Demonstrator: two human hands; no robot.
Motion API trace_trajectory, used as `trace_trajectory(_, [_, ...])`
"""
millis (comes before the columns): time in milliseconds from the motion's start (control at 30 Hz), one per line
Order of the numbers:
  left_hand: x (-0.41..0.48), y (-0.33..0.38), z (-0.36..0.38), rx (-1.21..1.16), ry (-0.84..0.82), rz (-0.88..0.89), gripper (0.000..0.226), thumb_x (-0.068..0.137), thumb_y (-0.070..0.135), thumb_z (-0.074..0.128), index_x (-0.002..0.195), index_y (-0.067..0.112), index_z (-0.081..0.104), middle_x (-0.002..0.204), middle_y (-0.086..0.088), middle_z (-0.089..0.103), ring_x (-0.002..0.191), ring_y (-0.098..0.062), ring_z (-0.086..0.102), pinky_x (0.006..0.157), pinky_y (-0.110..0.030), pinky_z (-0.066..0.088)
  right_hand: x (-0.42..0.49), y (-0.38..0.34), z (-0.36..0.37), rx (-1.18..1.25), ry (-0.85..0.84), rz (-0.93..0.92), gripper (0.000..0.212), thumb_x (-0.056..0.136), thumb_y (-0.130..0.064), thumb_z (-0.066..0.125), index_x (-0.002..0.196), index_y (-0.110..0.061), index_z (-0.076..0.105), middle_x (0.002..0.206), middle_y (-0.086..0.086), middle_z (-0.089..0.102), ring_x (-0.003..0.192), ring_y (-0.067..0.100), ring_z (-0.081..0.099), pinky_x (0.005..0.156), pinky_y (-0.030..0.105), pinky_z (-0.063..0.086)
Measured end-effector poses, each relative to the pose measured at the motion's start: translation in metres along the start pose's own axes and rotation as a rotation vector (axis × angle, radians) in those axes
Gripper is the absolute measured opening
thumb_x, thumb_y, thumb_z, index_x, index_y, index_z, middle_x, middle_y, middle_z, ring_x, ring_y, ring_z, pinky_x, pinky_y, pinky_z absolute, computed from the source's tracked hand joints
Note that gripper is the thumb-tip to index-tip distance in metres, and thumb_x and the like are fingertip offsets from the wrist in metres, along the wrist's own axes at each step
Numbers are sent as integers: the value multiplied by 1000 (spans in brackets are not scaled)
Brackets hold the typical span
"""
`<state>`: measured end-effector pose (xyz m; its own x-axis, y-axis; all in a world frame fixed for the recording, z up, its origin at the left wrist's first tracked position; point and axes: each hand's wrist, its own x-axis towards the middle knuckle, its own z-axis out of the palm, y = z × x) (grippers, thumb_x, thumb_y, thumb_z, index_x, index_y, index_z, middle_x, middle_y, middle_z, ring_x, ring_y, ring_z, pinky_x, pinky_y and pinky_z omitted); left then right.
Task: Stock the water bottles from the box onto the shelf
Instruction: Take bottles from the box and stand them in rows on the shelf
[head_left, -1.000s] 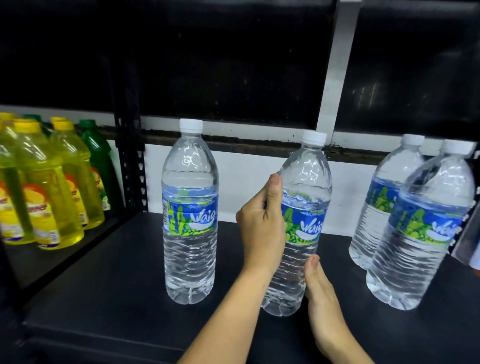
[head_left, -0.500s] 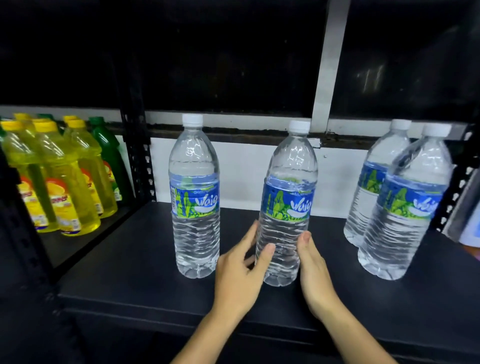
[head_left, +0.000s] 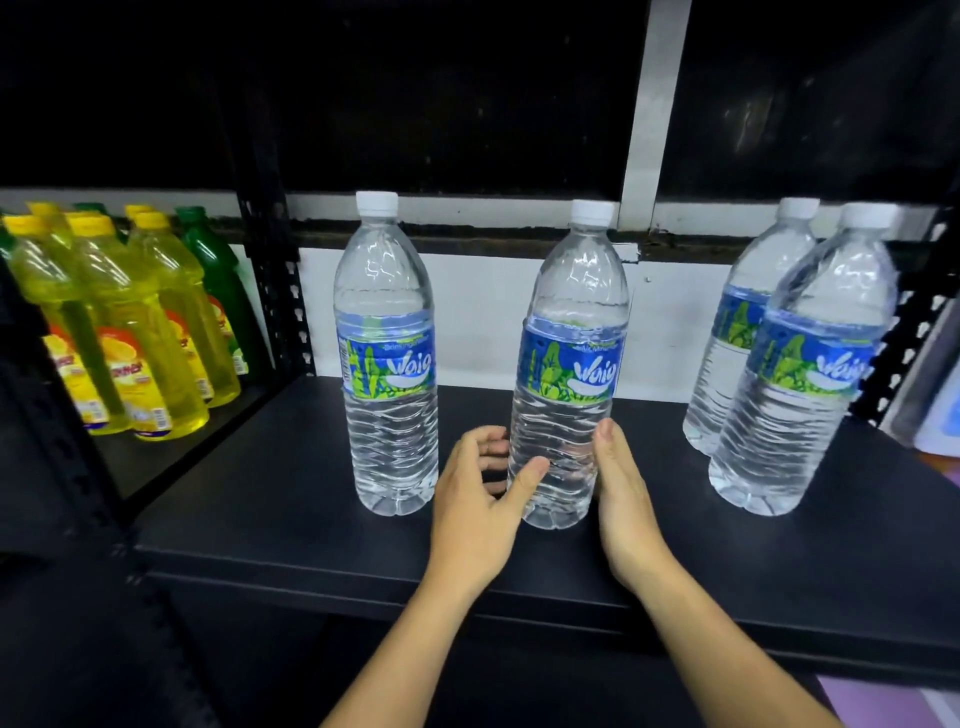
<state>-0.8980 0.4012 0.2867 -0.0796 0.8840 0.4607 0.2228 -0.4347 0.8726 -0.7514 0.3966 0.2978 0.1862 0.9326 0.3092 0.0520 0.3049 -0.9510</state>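
Now, head view: middle water bottle (head_left: 569, 322) upright on black shelf (head_left: 291, 493), between my hands. Fingers of my left hand (head_left: 475, 514) curl loosely round its lower left side, thumb tip on front. Flat against its lower right side, my right hand (head_left: 623, 499), fingers straight, together. Just left of left hand, second water bottle (head_left: 387, 322). Well right of right hand, pair of water bottles (head_left: 810, 364), one behind other. Far left, yellow bottles (head_left: 135, 332).

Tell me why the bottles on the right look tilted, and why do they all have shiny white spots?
Head view: the wide lens bends the edges, so the right-hand bottles seem to lean inward, probably just distortion; the white glints on the middle bottle are glare on clear plastic; above the shelf it's very dark.
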Motion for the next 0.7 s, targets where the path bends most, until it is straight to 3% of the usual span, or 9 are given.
trace_trajectory(133, [1, -4, -2, -29, -6, -55, 38, 81, 43, 83, 108, 30, 60, 108, 9, 70, 94, -5, 70, 79, -23, 58, 0, 0, -1, -7, -3, -2, 38, 105, -59, 34, 129, -46, 61, 128, -22, 69, 123, 0, 62, 115, 45, 40])
trace_trajectory(233, [-1, -3, -2, -24, -45, -45, 55, 70, 56, 84, 112, 32, 58, 113, 12, 68, 101, -2, 68, 81, -22, 58, -2, -1, -2, -16, -13, 9, 38, 105, -61, 34, 124, -48, 64, 126, -21, 70, 123, 1, 62, 114, 45, 40])
trace_trajectory(333, [1, -6, -2, 6, -81, -36, 50, 79, 43, 84, 118, 30, 56, 120, 15, 64, 109, 3, 64, 86, -24, 57, -3, -1, -4, 10, -10, 9, 41, 100, -64, 39, 115, -36, 65, 114, -17, 74, 110, 1, 67, 101, 37, 47])
trace_trajectory(433, [7, -11, -5, -114, -135, -85, 37, 92, 24, 76, 122, 31, 56, 126, 13, 65, 116, 4, 63, 100, -28, 55, -2, 1, -4, 24, 11, -19, 45, 93, -68, 51, 106, -25, 57, 103, -15, 74, 99, 0, 68, 90, 29, 46])
trace_trajectory(567, [7, -15, -5, -49, -128, -30, 31, 100, 21, 64, 126, 34, 53, 130, 14, 61, 118, 3, 61, 99, -21, 53, -2, 7, -4, 41, 10, -74, 53, 80, -75, 57, 101, -27, 54, 105, -9, 72, 104, 11, 68, 96, 37, 50])
trace_trajectory(700, [7, -18, -4, 141, -104, 28, 32, 104, 27, 56, 136, 28, 55, 127, 11, 54, 103, 2, 58, 86, -6, 45, -2, 8, -2, -174, 47, -112, 66, 72, -74, 64, 121, -33, 49, 116, -14, 68, 105, 4, 67, 90, 30, 53])
